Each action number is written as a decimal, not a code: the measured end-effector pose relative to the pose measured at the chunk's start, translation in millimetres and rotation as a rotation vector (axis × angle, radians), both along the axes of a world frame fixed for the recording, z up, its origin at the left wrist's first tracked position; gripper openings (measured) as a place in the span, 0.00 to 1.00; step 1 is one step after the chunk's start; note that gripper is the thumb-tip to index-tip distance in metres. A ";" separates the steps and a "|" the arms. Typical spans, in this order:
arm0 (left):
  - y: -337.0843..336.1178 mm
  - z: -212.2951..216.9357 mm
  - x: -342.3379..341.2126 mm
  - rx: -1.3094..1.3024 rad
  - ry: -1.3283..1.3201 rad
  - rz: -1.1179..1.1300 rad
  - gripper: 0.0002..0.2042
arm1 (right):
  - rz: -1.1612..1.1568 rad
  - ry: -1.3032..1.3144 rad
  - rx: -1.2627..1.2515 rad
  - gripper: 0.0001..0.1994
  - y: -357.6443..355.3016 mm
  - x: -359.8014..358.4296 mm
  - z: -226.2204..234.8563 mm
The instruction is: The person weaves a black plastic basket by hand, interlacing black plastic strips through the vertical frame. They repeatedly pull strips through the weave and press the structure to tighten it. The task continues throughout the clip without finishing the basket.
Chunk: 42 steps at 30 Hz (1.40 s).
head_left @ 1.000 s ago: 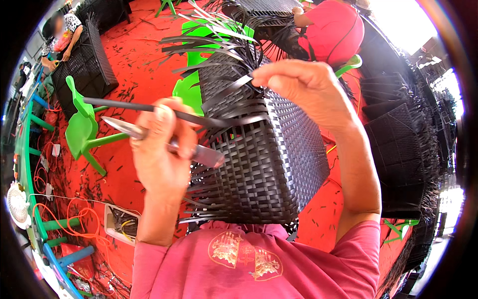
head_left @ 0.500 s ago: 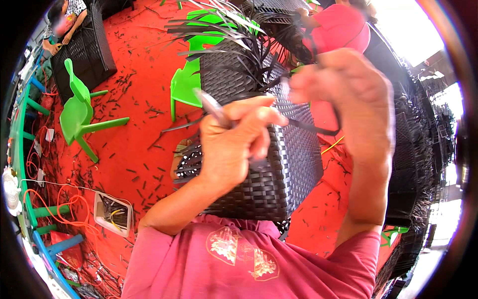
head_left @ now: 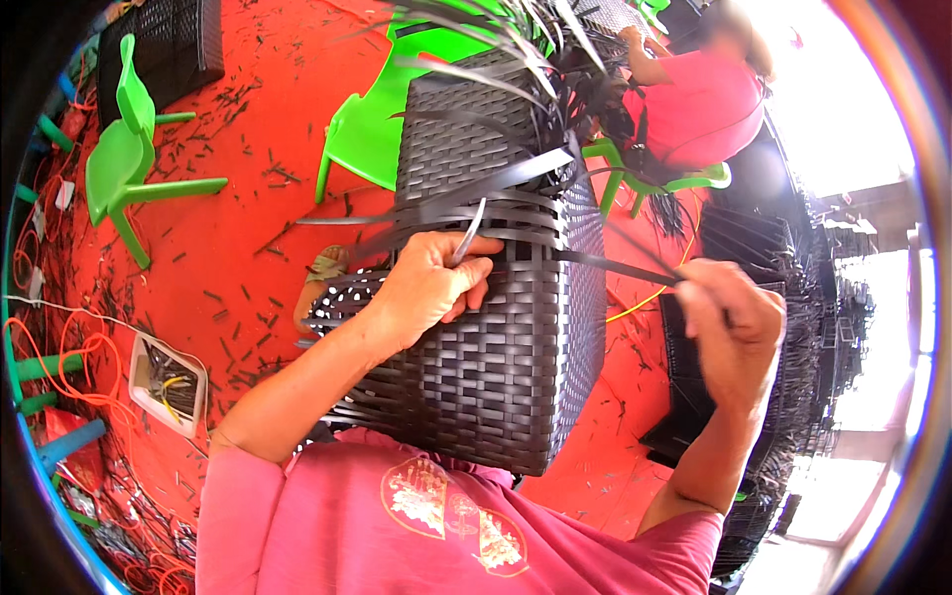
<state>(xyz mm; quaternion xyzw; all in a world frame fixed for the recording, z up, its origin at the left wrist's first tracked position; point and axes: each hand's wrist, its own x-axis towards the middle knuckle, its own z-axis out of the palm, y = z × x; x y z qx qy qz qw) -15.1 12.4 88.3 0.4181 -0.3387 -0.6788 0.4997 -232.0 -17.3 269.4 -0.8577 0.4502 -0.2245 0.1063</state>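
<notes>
Black, glossy plastic strips make up the boxy woven wicker piece [head_left: 486, 382] that fills the middle of the head view, standing directly in front of the person in the dark pink shirt [head_left: 342, 521]. The left hand [head_left: 421, 288] is closed around a slim, pointed, silvery metal tool [head_left: 468, 233], whose tip sticks up past the fingers; its lower part is hidden. That hand is at the left part of the near woven face, just below several loose crosswise strips. The right hand [head_left: 734, 327], slightly blurred, is apart from the wicker piece on its right, fingers pinched narrow on a flat black strip [head_left: 620, 266] that runs from the right edge of the weave.

Long unwoven black strips [head_left: 486, 69] fan out at the far end. A bright green plastic chair [head_left: 362, 139] stands at the far left side of the weave, another green plastic chair [head_left: 124, 164] farther left on the red floor [head_left: 268, 258]. Near left lies a white rectangular tub [head_left: 202, 402]; far right sits a co-worker in a pinkish-red top [head_left: 699, 109].
</notes>
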 end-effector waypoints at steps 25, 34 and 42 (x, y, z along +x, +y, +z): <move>-12.2 1.6 3.9 -0.199 -0.277 0.144 0.05 | 0.484 0.354 -0.289 0.04 -31.4 78.6 -39.9; 27.7 17.2 49.5 -0.326 0.033 0.207 0.06 | 0.381 -0.087 0.724 0.07 -30.1 94.0 -77.8; 22.1 -25.8 26.4 -0.047 -0.141 0.051 0.13 | 0.362 0.466 0.136 0.03 -22.9 100.6 -79.6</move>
